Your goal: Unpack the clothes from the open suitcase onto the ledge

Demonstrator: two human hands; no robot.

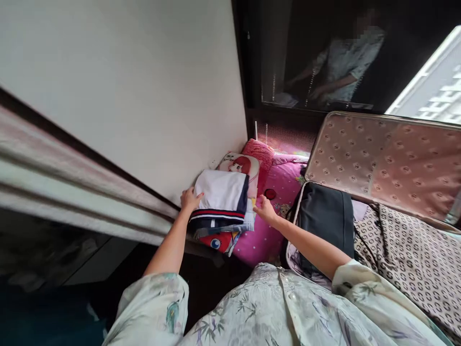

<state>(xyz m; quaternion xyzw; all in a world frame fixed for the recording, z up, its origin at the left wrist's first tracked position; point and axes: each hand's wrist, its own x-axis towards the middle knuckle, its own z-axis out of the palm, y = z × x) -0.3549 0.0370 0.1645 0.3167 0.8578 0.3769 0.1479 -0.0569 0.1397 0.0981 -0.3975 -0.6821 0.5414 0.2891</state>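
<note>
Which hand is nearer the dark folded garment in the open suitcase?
Right. The right hand rests on the pink bedding just left of the dark folded garment; the left hand is farther left, on the white folded clothes.

Counted things on the bed

Two hands are seen, the left hand [189, 198] and the right hand [264, 209]. One stack of folded clothes [222, 204] is counted, one printed pillow [240, 166], one pink cushion [260, 153], one pink bedsheet [279, 185], one open suitcase [387, 163] and one dark folded garment [327, 216] inside it.
</note>
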